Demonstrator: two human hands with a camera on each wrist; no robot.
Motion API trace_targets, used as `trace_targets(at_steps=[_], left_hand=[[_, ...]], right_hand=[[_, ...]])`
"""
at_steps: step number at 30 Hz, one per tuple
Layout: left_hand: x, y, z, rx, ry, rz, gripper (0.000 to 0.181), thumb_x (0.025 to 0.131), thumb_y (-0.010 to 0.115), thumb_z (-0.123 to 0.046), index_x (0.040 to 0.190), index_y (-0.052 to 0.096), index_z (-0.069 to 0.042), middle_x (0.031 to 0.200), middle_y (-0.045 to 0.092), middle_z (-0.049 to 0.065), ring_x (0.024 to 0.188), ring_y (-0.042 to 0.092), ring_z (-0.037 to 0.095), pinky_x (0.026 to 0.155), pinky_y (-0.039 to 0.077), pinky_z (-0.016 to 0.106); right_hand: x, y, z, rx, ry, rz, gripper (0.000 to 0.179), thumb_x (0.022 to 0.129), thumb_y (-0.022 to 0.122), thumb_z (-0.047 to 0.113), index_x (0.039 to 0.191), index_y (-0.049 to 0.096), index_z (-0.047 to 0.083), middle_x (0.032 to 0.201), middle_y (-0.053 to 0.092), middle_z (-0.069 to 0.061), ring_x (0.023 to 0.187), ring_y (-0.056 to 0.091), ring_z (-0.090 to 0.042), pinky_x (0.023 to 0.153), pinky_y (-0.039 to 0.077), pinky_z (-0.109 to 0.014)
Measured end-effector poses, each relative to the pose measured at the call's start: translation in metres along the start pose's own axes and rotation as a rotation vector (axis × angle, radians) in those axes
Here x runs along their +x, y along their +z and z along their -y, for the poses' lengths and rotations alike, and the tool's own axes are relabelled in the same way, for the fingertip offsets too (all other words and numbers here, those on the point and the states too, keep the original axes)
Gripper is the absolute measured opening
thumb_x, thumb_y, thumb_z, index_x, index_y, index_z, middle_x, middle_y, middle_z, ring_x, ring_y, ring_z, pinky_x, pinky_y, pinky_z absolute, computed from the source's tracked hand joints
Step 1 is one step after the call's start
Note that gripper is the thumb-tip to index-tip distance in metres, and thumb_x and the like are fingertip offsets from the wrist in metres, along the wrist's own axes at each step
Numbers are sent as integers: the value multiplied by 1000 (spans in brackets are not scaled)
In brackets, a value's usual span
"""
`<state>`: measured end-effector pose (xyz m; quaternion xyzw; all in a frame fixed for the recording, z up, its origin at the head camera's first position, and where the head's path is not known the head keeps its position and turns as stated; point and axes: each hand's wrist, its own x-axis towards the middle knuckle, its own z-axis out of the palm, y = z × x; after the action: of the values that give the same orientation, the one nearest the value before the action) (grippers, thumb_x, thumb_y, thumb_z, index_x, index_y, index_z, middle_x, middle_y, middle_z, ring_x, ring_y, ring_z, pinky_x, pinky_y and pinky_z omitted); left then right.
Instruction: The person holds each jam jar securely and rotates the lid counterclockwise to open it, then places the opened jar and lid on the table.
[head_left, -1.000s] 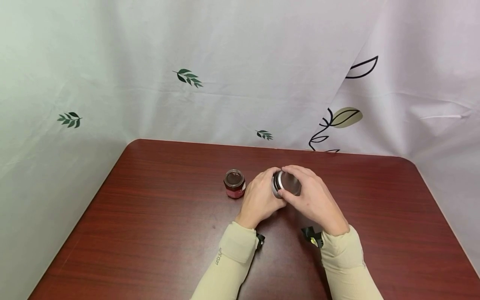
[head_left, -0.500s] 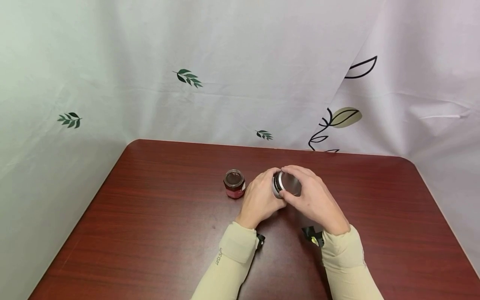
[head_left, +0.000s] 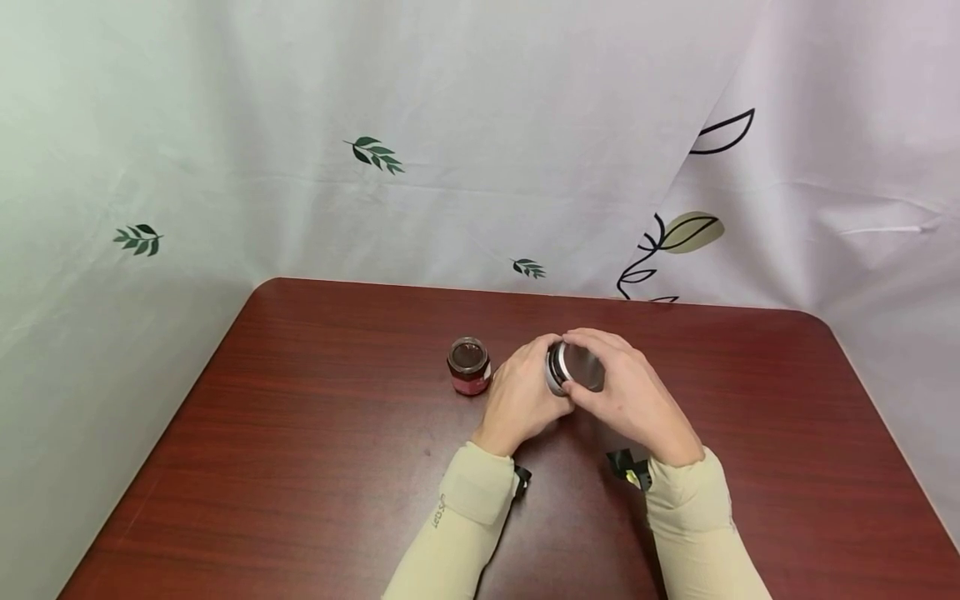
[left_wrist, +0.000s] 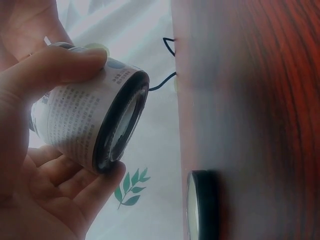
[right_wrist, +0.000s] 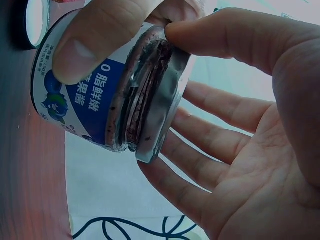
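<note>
A small glass jam jar (right_wrist: 90,95) with a blue and white blueberry label is held up on its side between both hands. My left hand (head_left: 522,392) grips its body, with the thumb across the label. The silver metal lid (head_left: 585,368) lies within the curled thumb and fingers of my right hand (head_left: 633,398). In the right wrist view, glass threads smeared with dark jam show between jar and lid. Turned toward the left wrist camera is the jar's base (left_wrist: 122,122). A second jar (head_left: 469,368), dark jam with a red label, stands left of my left hand.
A reddish-brown table (head_left: 315,433) lies below, its back edge against a white cloth (head_left: 450,100) printed with leaves. In the left wrist view, a round dark-rimmed thing with a pale face (left_wrist: 193,207), like an upturned lid, rests on the table; my hands hide it in the head view.
Both hands keep their hold on the jar and lid at almost the same place. The right hand and wrist have shifted very slightly to the right.
</note>
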<state>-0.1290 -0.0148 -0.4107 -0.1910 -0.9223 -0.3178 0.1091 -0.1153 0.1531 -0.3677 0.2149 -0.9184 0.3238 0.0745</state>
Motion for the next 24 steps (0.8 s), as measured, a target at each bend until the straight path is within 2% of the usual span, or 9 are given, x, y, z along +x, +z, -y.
trace_targets(at_steps=[24], left_hand=[[0, -2, -2, -14, -12, -5, 73, 68, 87, -28, 132, 58, -10, 118, 67, 4, 106, 65, 19, 86, 53, 37]], right_hand=[[0, -1, 2, 10, -10, -15, 56, 77, 80, 8, 130, 63, 6, 134, 61, -8, 128, 52, -28, 104, 41, -47]])
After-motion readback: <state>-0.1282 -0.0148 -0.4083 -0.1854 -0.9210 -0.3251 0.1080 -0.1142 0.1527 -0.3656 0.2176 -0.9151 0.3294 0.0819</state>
